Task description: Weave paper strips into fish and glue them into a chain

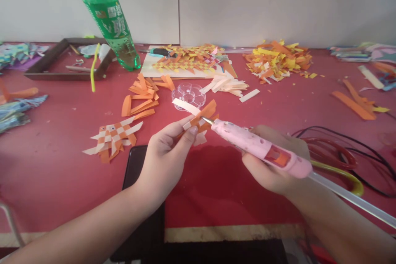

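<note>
Nearest of all, well on the near side of the clear round palette (176, 95), a flat dark slab (136, 165) lay half covered by the left forearm, too hidden to name. And there was the right hand (272, 161), nearer than the palette and to its right, wrapped around a pink glue gun (241, 137), most of its fingers lost behind the barrel! The clear glue stick (349, 196) ran off the right edge of view. Just on the palette's near side, the left hand (168, 144) pinched an orange-and-white paper piece (208, 110), nozzle right at it; contact was impossible to call. Its white strip masked part of the palette. Left of the palette and nearer sat a woven paper figure (114, 134); closer in, orange strips (139, 99) overlapped past counting. Beyond the palette, weaving covered much of a pale board (145, 68), and farther left leaned a green bottle (108, 20), top cut off!
</note>
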Motion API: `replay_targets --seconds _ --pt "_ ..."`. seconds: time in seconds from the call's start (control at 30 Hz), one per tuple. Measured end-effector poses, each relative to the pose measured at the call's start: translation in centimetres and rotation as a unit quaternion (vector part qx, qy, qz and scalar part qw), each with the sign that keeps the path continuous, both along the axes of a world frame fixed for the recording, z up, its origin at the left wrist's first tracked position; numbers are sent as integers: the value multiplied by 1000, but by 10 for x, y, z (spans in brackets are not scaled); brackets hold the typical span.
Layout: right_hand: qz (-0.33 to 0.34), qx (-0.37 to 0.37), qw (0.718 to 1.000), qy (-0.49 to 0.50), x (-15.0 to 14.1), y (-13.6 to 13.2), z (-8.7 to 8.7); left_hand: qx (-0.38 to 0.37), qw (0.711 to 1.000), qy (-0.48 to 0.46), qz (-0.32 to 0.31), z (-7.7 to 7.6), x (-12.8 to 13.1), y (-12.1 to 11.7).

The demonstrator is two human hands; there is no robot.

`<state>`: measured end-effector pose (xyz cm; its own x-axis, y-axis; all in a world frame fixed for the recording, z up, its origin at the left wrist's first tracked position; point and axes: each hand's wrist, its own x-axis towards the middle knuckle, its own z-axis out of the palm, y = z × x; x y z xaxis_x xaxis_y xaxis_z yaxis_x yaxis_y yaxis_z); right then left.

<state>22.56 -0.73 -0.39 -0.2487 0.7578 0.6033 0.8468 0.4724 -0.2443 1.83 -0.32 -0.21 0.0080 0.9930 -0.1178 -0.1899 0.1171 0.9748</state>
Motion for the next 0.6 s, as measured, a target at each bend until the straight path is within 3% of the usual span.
replay_targets --seconds 0.6 --pt "19 -3 1000 -5 -3 1 3 -12 998 -50 22 0 0 3"
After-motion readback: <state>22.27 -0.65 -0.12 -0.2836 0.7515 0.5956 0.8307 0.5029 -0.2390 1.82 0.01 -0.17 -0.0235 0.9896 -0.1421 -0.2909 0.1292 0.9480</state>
